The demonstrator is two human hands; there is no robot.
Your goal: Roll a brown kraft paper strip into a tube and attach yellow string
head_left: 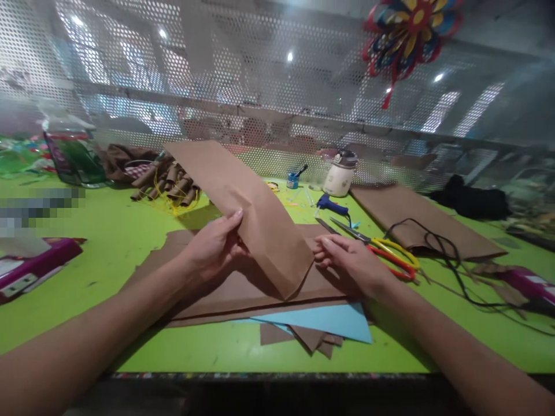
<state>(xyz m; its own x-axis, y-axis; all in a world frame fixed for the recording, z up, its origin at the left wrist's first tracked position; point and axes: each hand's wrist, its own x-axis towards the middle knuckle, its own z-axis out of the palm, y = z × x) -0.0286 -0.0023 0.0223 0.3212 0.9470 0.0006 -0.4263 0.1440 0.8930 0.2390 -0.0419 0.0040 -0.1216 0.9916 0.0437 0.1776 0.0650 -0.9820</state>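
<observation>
Evidently the step in hand is steadying and shaping a strip of brown paper [271, 231], which slants above the middle of the table [195, 353], over the brown sheets [234, 297] near its front edge. The left hand [217, 240] pinches the strip's left side between thumb and fingers, beside a crease, while the right hand [347, 254] has its fingers closed together at the lower right edge, though whether they grip it I cannot tell. As I judge it, the next move calls for a light, even hold that adds no stray creases.
</observation>
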